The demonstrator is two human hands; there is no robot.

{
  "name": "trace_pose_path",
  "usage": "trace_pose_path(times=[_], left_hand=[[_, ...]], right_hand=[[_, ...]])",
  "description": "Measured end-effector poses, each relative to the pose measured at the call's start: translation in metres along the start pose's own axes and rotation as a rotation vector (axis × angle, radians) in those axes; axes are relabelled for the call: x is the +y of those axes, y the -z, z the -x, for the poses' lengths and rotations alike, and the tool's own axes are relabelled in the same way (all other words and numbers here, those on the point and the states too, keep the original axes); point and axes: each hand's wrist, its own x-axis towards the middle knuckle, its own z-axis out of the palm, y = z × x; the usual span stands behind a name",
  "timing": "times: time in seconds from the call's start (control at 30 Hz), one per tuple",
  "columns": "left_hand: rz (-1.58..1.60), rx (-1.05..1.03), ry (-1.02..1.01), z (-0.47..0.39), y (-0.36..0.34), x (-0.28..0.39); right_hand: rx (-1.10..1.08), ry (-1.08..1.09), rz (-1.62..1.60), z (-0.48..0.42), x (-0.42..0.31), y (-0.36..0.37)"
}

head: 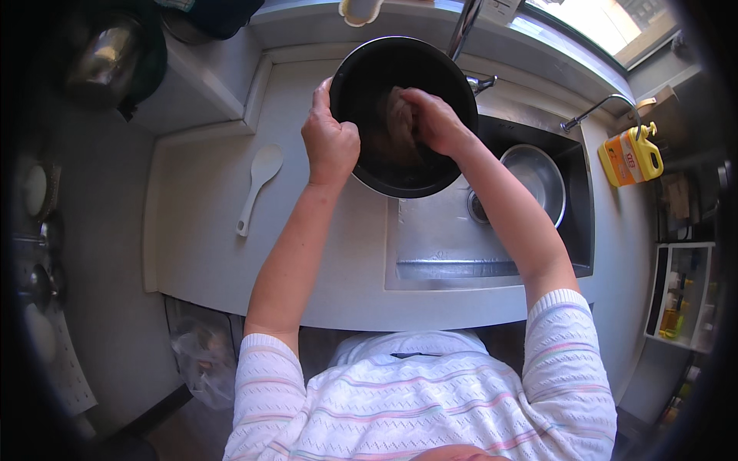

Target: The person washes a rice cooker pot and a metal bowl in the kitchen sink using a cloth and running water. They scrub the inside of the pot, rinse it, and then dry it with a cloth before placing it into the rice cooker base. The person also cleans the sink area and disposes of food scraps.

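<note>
A round black pot [369, 75] is raised over the counter and the sink's left edge, its dark inside facing me. My left hand [331, 141] grips its left rim, thumb bent over the edge. Inside it, my right hand [435, 121] holds a crumpled brownish cloth [402, 118] against the inner surface; the cloth is dim and partly blurred. A white plastic rice paddle [262, 173] lies on the counter to the left of my left hand. Below my right forearm, a round metal bowl [533, 173] sits in the stainless steel sink [444, 242].
Behind the pot rises a chrome faucet [463, 31] with a lever [483, 84]. A thin curved spout [599, 104] and a yellow dish soap jug [631, 155] stand right of the sink. At upper left, a shiny metal vessel [109, 52] stands on a raised ledge [207, 75].
</note>
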Motion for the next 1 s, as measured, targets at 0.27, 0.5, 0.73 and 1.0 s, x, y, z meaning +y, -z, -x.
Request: trace_pose_path(times=[0.27, 0.5, 0.73, 1.0], left_hand=[[-0.071, 0.027, -0.077, -0.003, -0.005, 0.0], [-0.117, 0.02, -0.018, 0.003, -0.007, 0.005], [-0.1, 0.042, -0.014, 0.008, -0.022, 0.022], [-0.111, -0.058, -0.101, 0.016, -0.058, 0.057]], right_hand=[[0.031, 0.151, 0.603, 0.003, 0.005, -0.006], [0.198, 0.292, 0.223, 0.046, -0.053, 0.029], [0.316, 0.128, 0.111, 0.102, 0.021, 0.108], [0.187, -0.172, -0.17, 0.125, 0.073, 0.074]])
